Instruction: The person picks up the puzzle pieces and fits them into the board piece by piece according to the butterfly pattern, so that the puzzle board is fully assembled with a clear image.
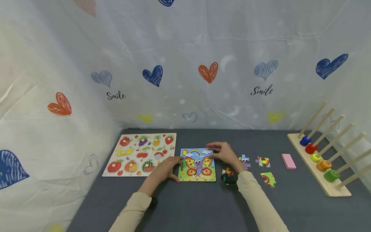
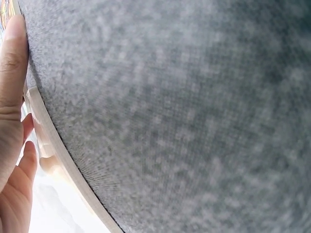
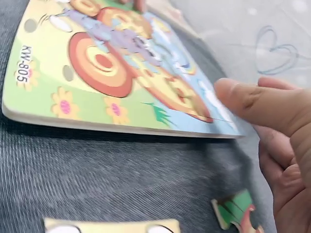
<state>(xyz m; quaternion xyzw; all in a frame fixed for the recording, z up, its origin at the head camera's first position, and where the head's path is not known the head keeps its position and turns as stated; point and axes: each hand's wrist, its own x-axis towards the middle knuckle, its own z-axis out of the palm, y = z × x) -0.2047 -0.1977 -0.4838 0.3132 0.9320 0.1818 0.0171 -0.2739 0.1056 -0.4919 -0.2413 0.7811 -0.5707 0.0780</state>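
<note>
A square butterfly jigsaw board (image 1: pixel 197 176) lies on the dark cloth between both hands, its picture facing up. My left hand (image 1: pixel 163 169) rests at its left edge, index fingertip touching the side and thumb near the lower corner. At the upper right corner is my right hand (image 1: pixel 224 153), fingers along the top edge and thumb by the right side. The right wrist view shows that thumb (image 3: pixel 243 97) nearly straight beside the board (image 3: pixel 48 92). In the left wrist view only part of the left hand (image 2: pixel 12 97) appears, beside a pale wooden board edge (image 2: pixel 58 136).
Left of the jigsaw lies a fruit peg board (image 1: pixel 139 154). Loose jigsaw pieces lie to the right: purple (image 1: pixel 245 162), rainbow (image 1: pixel 263 162), green (image 1: pixel 269 179), another beside the right wrist. Beyond them are a pink block (image 1: pixel 288 161) and a wooden peg stand (image 1: pixel 337 192) with coloured rings.
</note>
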